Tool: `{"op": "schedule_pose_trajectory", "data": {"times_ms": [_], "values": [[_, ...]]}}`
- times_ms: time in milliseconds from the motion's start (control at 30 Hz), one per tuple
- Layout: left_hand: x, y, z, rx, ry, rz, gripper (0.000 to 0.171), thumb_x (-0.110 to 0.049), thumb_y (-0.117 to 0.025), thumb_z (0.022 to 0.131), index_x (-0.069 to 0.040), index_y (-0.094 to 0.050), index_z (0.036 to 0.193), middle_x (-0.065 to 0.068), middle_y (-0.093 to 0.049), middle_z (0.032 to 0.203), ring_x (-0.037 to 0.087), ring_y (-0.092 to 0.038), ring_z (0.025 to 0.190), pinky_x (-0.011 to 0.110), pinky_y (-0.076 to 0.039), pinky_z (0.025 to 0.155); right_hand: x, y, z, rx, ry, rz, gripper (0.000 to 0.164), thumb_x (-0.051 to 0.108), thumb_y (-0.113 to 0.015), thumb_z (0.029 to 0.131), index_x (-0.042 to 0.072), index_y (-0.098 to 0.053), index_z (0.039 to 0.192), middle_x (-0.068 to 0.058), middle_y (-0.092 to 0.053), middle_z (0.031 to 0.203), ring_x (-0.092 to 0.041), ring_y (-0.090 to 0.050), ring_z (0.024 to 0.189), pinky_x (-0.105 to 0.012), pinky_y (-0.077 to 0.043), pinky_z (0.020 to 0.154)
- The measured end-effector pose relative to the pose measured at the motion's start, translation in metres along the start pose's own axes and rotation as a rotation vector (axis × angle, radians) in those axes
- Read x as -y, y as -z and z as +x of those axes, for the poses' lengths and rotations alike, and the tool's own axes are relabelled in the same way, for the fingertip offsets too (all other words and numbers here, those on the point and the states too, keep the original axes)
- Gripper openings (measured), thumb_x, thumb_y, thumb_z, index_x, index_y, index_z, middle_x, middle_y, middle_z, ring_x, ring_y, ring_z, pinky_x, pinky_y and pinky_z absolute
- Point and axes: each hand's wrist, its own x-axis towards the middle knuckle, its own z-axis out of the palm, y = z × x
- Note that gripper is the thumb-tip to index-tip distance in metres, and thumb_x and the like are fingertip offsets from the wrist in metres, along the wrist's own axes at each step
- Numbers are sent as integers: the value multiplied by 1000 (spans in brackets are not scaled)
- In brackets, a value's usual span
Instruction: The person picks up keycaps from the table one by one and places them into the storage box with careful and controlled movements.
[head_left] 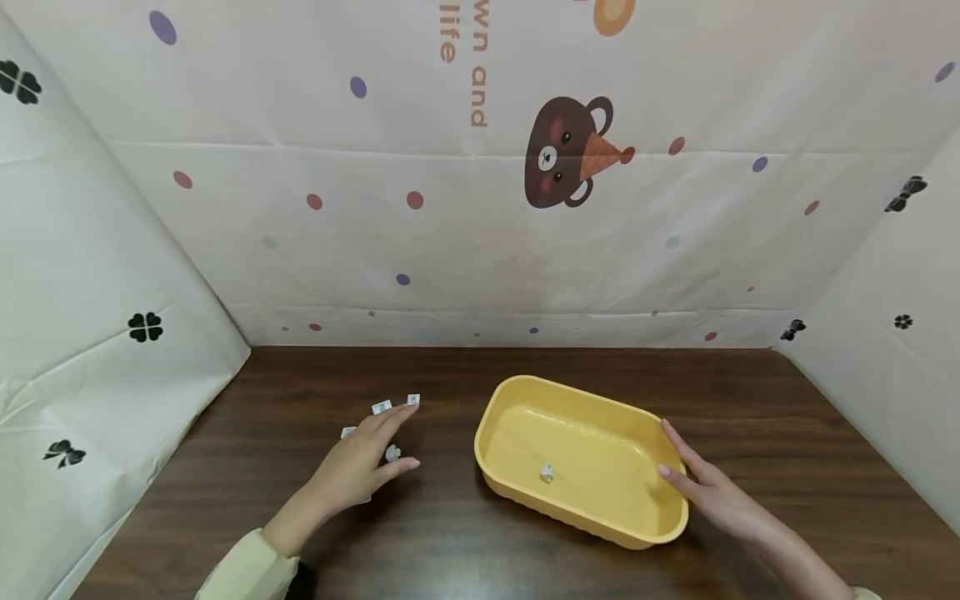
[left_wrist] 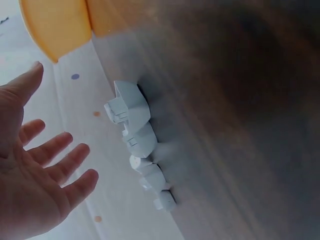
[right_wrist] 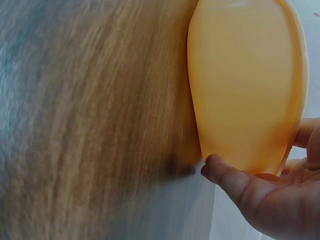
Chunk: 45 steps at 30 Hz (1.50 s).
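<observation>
My left hand [head_left: 358, 465] is spread above the dark table, fingers straight and thumb apart, with nothing in its grasp. Around and partly beneath it lie several small white pieces [head_left: 393, 452], some with printed square faces. In the left wrist view, the white pieces [left_wrist: 134, 106] stand in a row beyond the hand [left_wrist: 45, 175], the nearest looking like a faceted block. A shallow yellow plastic basin [head_left: 577, 518] stands right of centre, holding one small white piece [head_left: 547, 472]. My right hand [head_left: 720, 496] grips its right end, thumb over the rim and fingers along the wall.
The brown wooden table [head_left: 442, 558] runs back to a pale patterned cloth [head_left: 465, 250] hung upright behind it. Similar cloth walls [head_left: 97, 367] close off the left and right sides. Bare wood lies between the white pieces and the basin.
</observation>
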Motion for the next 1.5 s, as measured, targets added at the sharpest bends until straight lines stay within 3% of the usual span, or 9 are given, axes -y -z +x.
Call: {"op": "schedule_pose_trajectory", "data": {"times_ms": [100, 233, 400, 600, 1000, 1167, 1300, 1500], "values": [[2, -1, -1, 30, 63, -48, 69, -35, -68, 81, -17, -37, 139, 8, -46, 135, 30, -45, 120, 49, -44, 87, -1, 0, 0, 12, -23, -2, 70, 29, -41, 98, 14, 7, 146, -27, 8, 147, -47, -3, 131, -37, -41, 90], [4, -3, -1, 76, 123, -126, 65, -30, -68, 81, -13, -40, 137, 9, -46, 133, 30, -47, 117, 49, -42, 89, -1, 0, 0, 17, -43, -11, 70, 30, -41, 98, 14, 7, 146, -27, 7, 147, -47, -1, 131, -44, -37, 94], [5, -6, 1, 119, 160, -209, 61, -25, -68, 82, -10, -42, 135, 8, -50, 129, 30, -47, 117, 49, -39, 92, -1, -1, -1, 14, -55, -3, 70, 31, -41, 97, 14, 6, 146, -27, 7, 147, -48, 0, 131, -51, -32, 97], [5, -5, 3, 141, 169, -218, 54, -20, -68, 82, -7, -47, 130, 9, -58, 117, 30, -51, 111, 47, -41, 89, -3, -2, 0, 3, -48, -16, 70, 30, -42, 97, 13, 5, 147, -26, 6, 148, -47, 0, 131, -54, -28, 98], [8, -3, 6, 179, 142, -198, 35, -12, -68, 81, -6, -56, 113, 8, -60, 104, 25, -57, 94, 42, -45, 78, 0, 0, 0, 2, -38, -23, 70, 30, -42, 97, 14, 5, 147, -26, 6, 148, -45, -2, 132, -37, -38, 92], [9, -4, 6, 189, 127, -171, 31, -8, -68, 80, -6, -57, 109, 5, -60, 99, 19, -57, 83, 36, -46, 71, 1, 0, -1, -1, -38, -32, 70, 30, -42, 97, 14, 5, 147, -26, 6, 148, -45, -3, 132, -38, -38, 93], [9, -5, 7, 191, 105, -143, 27, -3, -68, 79, -5, -59, 104, 4, -60, 94, 19, -57, 83, 35, -46, 70, 1, -1, -2, 1, -36, -29, 70, 30, -42, 97, 14, 5, 147, -26, 6, 148, -45, -3, 132, -36, -38, 92], [6, -7, 7, 175, 96, -104, 22, 0, -68, 77, -7, -61, 96, 0, -60, 82, 16, -57, 77, 34, -45, 68, 1, 0, -1, 9, -23, -7, 70, 28, -42, 98, 14, 6, 147, -26, 7, 148, -45, -2, 132, -24, -42, 84]]}}
